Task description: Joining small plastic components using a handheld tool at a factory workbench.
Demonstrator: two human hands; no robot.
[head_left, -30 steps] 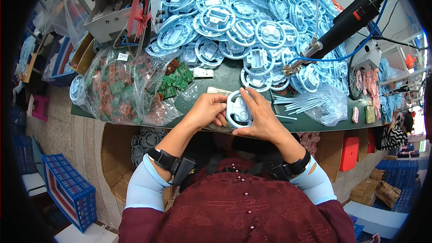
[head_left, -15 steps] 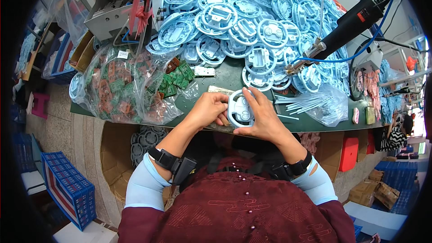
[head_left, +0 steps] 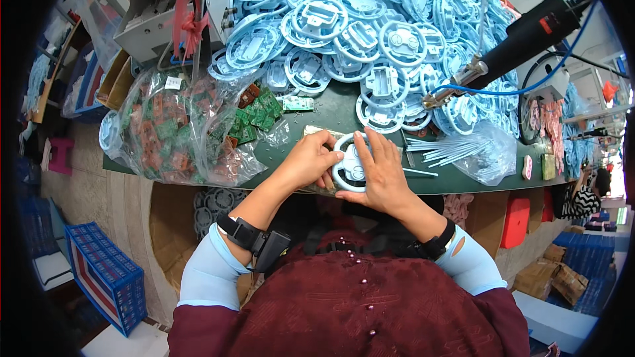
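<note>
Between my hands, at the near edge of the green table, is a light-blue plastic toy steering wheel part. My right hand grips its right side, with the fingers over the far rim and the thumb at the near rim. My left hand is closed at the left rim, the thumb pressed on it and the other fingers curled lower, partly hidden. Under the hands a pale flat block shows in part. Beyond them rises a big heap of similar light-blue wheel parts.
Left on the table, a clear plastic bag holds red and green circuit boards; loose green boards lie beside it. A black electric screwdriver hangs at the right. White sticks lie in a clear bag near the right edge.
The wheel part has turned and shifted slightly left. My left thumb has come onto its rim, and my right hand has slid further over it. The view has moved a little.
</note>
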